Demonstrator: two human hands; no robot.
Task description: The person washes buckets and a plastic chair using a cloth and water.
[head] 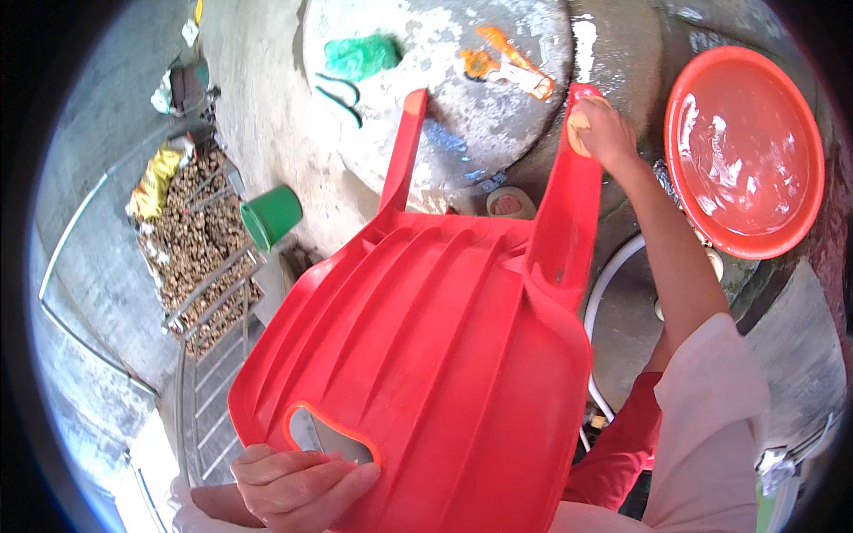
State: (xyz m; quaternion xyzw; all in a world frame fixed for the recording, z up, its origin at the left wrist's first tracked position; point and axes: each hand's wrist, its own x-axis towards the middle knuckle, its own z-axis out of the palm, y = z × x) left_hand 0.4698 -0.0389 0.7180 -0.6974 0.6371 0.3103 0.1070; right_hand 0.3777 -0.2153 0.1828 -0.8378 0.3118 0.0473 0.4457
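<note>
A red plastic chair (426,346) lies tilted in front of me, its ribbed panel facing up and two legs pointing away. My left hand (300,483) grips the near edge of the panel at the orange-rimmed handle hole (336,433). At the far right leg (566,206), my right hand (605,133) presses a yellow sponge (578,133) against the plastic near the tip. The other leg (404,156) is untouched by either hand. Part of the sponge is hidden under my fingers.
A red basin of water (746,153) stands at the right. On the round concrete slab (440,40) lie a green plastic bag (363,56) and an orange item (513,56). At left are a green bucket (270,216) and metal rails (213,293). A slippered foot (510,202) shows beyond the chair.
</note>
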